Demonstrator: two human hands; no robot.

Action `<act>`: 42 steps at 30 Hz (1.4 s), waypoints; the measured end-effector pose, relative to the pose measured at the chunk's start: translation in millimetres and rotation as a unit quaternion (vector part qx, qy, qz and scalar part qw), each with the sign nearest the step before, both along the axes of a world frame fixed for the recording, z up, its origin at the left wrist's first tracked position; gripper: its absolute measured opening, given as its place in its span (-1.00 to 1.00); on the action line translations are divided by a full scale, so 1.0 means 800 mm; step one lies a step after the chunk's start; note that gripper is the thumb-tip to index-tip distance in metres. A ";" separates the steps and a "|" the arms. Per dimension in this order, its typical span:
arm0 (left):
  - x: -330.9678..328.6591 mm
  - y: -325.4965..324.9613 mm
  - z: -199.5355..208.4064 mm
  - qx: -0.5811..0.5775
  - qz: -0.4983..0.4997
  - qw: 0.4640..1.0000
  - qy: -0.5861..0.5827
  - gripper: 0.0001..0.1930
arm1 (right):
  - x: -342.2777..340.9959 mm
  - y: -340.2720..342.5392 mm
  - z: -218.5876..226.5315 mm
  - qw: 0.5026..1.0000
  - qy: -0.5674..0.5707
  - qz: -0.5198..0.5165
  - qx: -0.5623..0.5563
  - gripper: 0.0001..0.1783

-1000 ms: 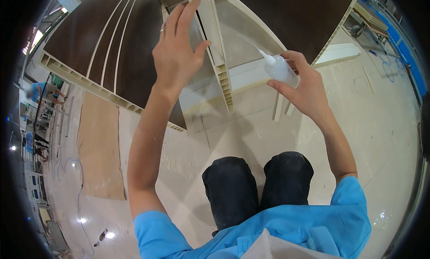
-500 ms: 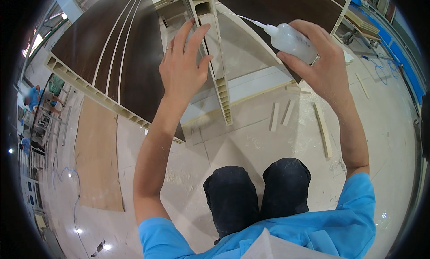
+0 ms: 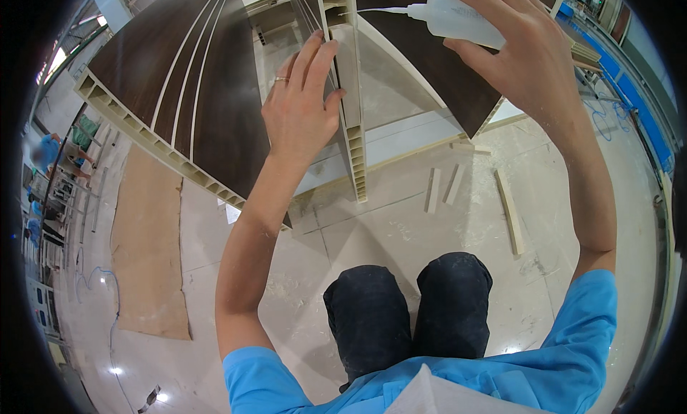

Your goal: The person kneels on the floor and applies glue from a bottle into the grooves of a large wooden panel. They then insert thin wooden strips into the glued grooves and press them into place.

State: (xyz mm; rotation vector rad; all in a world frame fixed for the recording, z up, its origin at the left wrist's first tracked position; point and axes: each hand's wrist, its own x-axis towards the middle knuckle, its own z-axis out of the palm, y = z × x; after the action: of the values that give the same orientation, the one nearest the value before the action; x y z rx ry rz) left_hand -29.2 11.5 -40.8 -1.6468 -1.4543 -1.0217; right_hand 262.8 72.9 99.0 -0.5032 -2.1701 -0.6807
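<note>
A dark door-like panel with a hollow, ribbed light edge (image 3: 357, 156) stands upright in the middle. My left hand (image 3: 302, 106) rests against its left face near the top, fingers stretched out and thumb apart. My right hand (image 3: 526, 52) is wrapped round a translucent white squeeze bottle (image 3: 465, 22), held tipped almost level. From the bottle a long thin nozzle (image 3: 383, 10) points left, its tip at the hollow edge of the upright panel. Whether anything flows from the tip I cannot make out.
Dark panels with pale stripes lie left (image 3: 172, 85) and right (image 3: 422, 49) of the upright one. Several wood strips (image 3: 509, 210) and dust lie on the tiled floor. A brown sheet (image 3: 150, 249) is at left, with a person (image 3: 51, 153) far off beyond it.
My right hand and the bottle have moved farther away, and the bottle has tipped closer to level. My left hand has shifted slightly along the upright panel, fingers closer together.
</note>
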 end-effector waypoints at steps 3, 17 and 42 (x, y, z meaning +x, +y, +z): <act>0.002 0.000 -0.001 0.011 0.022 0.999 0.027 -0.13 | -0.008 -0.001 0.008 1.000 -0.013 0.000 0.013 -0.54; 0.002 0.003 -0.004 0.044 0.011 0.999 0.024 -0.10 | -0.031 -0.012 0.041 0.991 -0.090 -0.014 0.099 -0.60; 0.006 0.001 -0.008 0.032 -0.005 0.999 0.003 -0.07 | -0.081 -0.059 0.098 0.952 -0.206 -0.087 0.209 -0.79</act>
State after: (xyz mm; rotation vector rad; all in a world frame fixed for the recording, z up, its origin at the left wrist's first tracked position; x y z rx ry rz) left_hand -24.8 12.3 -46.8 -1.6119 -1.3956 -1.0578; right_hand 198.2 25.7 177.5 -0.3474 -2.2774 -1.4122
